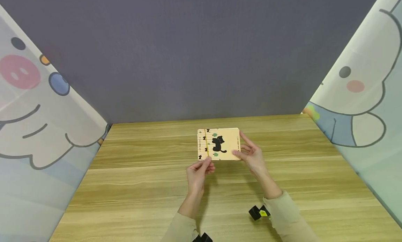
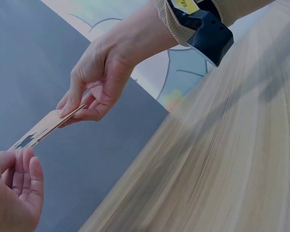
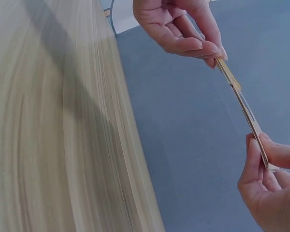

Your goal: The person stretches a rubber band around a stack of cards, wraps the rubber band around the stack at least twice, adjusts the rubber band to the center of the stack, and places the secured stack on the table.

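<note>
A thin cream booklet (image 1: pixel 232 139) with a black cat printed on it is held up above the wooden table. Around its left part runs a narrow yellow band (image 1: pixel 206 140), close to small cat and leaf prints. My left hand (image 1: pixel 199 172) pinches the bottom edge near the band. At the right edge, my right hand (image 1: pixel 253 158) grips with the thumb on the front and fingers behind. Edge-on in the right wrist view, the booklet (image 3: pixel 245 110) shows thin layers between both hands. The left wrist view shows its printed face (image 2: pixel 46 124) at a slant.
The wooden table (image 1: pixel 132 193) lies below both hands and ends at a dark grey panel (image 1: pixel 201 60). Cartoon-printed sheets (image 1: pixel 25 123) stand at both sides. Black wrist cameras sit at the sleeves, one (image 1: pixel 259 212) by the right cuff.
</note>
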